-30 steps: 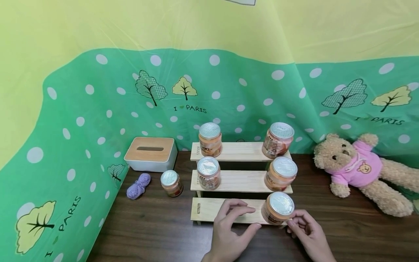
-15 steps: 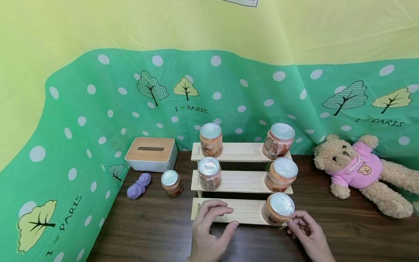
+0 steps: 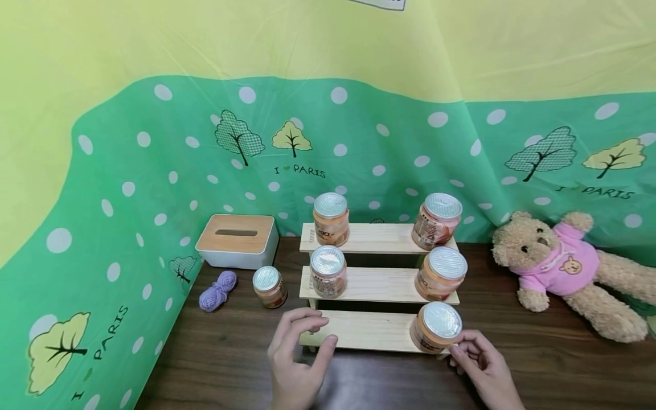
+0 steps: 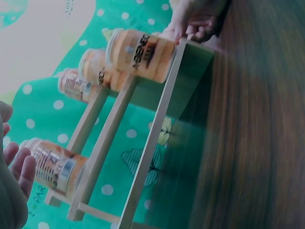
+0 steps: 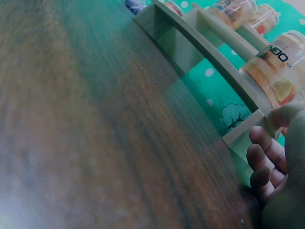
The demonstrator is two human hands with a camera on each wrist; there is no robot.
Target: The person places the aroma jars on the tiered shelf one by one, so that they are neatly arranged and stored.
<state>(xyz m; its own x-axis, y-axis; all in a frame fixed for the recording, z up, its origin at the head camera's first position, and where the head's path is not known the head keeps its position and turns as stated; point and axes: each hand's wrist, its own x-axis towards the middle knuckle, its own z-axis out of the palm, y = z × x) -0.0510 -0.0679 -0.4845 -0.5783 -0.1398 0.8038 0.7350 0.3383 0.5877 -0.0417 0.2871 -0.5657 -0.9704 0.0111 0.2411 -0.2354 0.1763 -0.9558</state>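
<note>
A three-tier wooden display shelf [image 3: 369, 331] stands on the table, with lidded jars on it. My right hand [image 3: 484, 367] grips the right end of its lowest tier, beside the front jar [image 3: 435, 326]; in the right wrist view the fingers [image 5: 261, 155] curl at the board's end. My left hand [image 3: 298, 359] hangs at the left end of the lowest tier, thumb and fingers apart, holding nothing. A middle-tier left jar [image 3: 328, 272] and right jar [image 3: 441, 273] stand above. The top tier bears a left jar [image 3: 331, 220] and a right jar [image 3: 437, 222].
One more jar [image 3: 270, 287] stands on the dark wood table [image 3: 205, 359] left of the shelf. Beside it are a purple yarn skein [image 3: 217, 291] and a tissue box [image 3: 236, 242]. A teddy bear [image 3: 553, 262] lies at right. A green and yellow cloth [image 3: 359, 125] hangs behind.
My left hand has moved left along the lowest tier, away from the front jar to the tier's left end. The right hand and the jars have stayed in place.
</note>
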